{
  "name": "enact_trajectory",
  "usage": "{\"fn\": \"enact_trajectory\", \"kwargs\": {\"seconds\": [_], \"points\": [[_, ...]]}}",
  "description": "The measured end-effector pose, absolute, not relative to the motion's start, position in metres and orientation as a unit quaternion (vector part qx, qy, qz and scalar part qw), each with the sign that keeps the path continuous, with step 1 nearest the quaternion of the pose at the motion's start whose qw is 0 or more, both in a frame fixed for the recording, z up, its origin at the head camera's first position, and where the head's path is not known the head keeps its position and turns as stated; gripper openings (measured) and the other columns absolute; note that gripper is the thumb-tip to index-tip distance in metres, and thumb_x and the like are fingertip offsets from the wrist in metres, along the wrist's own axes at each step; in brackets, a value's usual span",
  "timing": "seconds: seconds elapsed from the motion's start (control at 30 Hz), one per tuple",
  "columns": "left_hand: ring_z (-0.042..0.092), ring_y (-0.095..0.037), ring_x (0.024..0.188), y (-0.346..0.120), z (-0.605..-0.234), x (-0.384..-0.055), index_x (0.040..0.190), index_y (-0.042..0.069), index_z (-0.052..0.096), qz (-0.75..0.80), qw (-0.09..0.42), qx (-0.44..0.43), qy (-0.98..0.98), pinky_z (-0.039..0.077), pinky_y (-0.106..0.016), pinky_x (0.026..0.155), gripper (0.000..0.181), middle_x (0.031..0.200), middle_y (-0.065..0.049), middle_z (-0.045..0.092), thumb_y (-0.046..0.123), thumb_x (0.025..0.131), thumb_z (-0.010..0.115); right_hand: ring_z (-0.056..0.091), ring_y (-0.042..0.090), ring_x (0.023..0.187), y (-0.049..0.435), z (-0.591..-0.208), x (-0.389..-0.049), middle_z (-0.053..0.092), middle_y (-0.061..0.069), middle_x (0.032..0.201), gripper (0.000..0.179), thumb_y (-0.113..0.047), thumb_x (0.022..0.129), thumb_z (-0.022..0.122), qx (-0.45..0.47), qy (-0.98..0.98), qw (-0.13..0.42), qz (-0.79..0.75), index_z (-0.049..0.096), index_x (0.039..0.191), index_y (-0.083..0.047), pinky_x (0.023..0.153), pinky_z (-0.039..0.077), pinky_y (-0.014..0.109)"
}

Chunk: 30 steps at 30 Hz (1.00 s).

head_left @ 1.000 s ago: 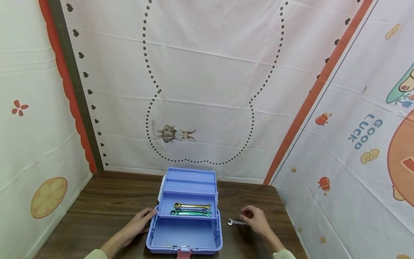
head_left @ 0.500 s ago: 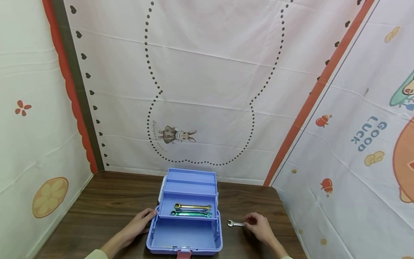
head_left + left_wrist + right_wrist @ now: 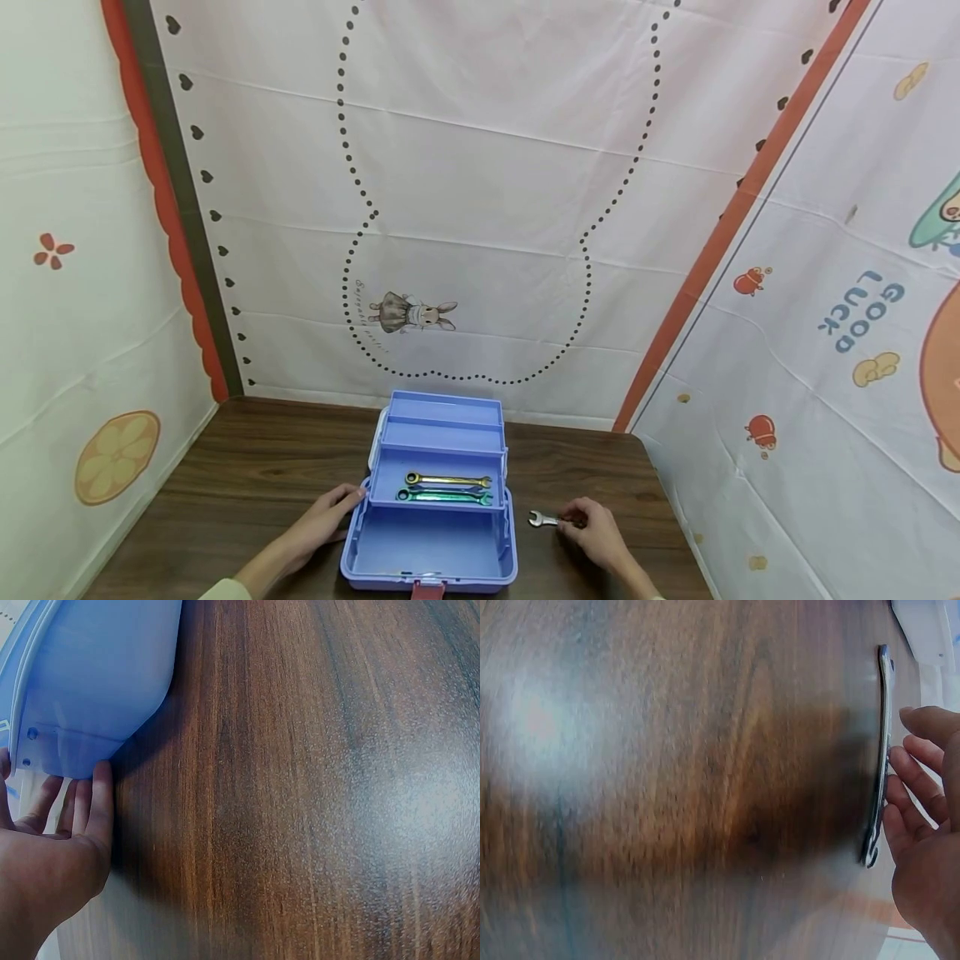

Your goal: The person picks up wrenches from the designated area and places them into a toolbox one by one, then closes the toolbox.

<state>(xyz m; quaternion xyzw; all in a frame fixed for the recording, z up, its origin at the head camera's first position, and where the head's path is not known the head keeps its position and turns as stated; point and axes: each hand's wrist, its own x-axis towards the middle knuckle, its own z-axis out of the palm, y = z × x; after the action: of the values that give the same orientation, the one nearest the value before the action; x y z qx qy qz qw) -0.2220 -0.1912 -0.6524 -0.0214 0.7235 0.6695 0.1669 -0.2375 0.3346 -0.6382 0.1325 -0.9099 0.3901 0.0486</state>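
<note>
A blue-purple toolbox (image 3: 352, 558) stands with its lid up and its tray raised. In the tray lie a gold wrench (image 3: 448, 480), a dark blue wrench partly hidden, and a green wrench (image 3: 444, 497). My left hand (image 3: 322, 521) rests against the box's left side, its fairly straight fingers touching the wall (image 3: 97, 690). A silver wrench (image 3: 542, 519) lies on the table right of the box. My right hand (image 3: 596, 533) is over its near end. In the right wrist view, loosely bent fingers (image 3: 900, 799) touch the silver wrench along its side, with the thumb apart from it.
The dark wooden table (image 3: 247, 475) meets a printed cloth wall (image 3: 480, 208) at the back, with more cloth at left and right. A pinkish-red latch (image 3: 427, 591) hangs at the box's front. Small thin items (image 3: 408, 573) lie inside the box by the front.
My right hand has shifted slightly down over the silver wrench, its fingers now lower at the shaft. The left hand and the toolbox have stayed in place.
</note>
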Motion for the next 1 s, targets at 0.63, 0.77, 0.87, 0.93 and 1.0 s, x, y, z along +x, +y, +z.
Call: {"fn": "enact_trajectory", "kwargs": {"seconds": [0.63,0.77,0.87,0.93,1.0], "points": [[0.051,-0.038,0.135,-0.192,-0.653,-0.222,0.135,-0.004,0.057,0.67,0.172,-0.017,0.722,0.06,-0.049,0.098,0.06,0.145,-0.026,0.053,0.05,0.11,0.053,0.057,0.009,0.08,0.326,-0.65,-0.242,0.062,-0.007,0.086,0.023,-0.001,0.075,0.087,0.12,-0.917,0.059,0.376,0.072,0.085,-0.016,0.073,0.049,0.026],[0.054,-0.035,0.133,-0.192,-0.654,-0.222,0.135,-0.004,0.057,0.672,0.165,-0.021,0.722,0.06,-0.05,0.098,0.059,0.143,-0.024,0.055,0.05,0.11,0.054,0.055,0.01,0.081,0.324,-0.65,-0.244,0.06,-0.007,0.085,0.023,-0.002,0.074,0.086,0.106,-0.922,0.048,0.37,0.071,0.084,-0.016,0.074,0.046,0.026],[0.055,-0.035,0.131,-0.191,-0.655,-0.222,0.134,-0.004,0.057,0.673,0.163,-0.021,0.721,0.06,-0.05,0.098,0.059,0.141,-0.023,0.056,0.05,0.11,0.054,0.051,0.01,0.081,0.322,-0.649,-0.245,0.058,-0.007,0.083,0.024,-0.002,0.071,0.086,0.099,-0.927,0.046,0.359,0.069,0.083,-0.016,0.074,0.043,0.027],[0.054,-0.035,0.132,-0.191,-0.654,-0.222,0.135,-0.004,0.057,0.673,0.165,-0.018,0.721,0.06,-0.05,0.098,0.059,0.142,-0.023,0.056,0.05,0.11,0.054,0.049,0.009,0.081,0.322,-0.649,-0.245,0.057,-0.007,0.082,0.025,-0.003,0.07,0.085,0.097,-0.93,0.049,0.352,0.068,0.081,-0.016,0.074,0.041,0.028],[0.054,-0.035,0.133,-0.191,-0.653,-0.222,0.135,-0.004,0.057,0.672,0.167,-0.017,0.722,0.06,-0.049,0.098,0.06,0.143,-0.024,0.055,0.05,0.11,0.054,0.048,0.008,0.08,0.321,-0.65,-0.246,0.057,-0.008,0.081,0.025,-0.003,0.068,0.085,0.096,-0.932,0.051,0.345,0.067,0.081,-0.017,0.074,0.041,0.028]]}}
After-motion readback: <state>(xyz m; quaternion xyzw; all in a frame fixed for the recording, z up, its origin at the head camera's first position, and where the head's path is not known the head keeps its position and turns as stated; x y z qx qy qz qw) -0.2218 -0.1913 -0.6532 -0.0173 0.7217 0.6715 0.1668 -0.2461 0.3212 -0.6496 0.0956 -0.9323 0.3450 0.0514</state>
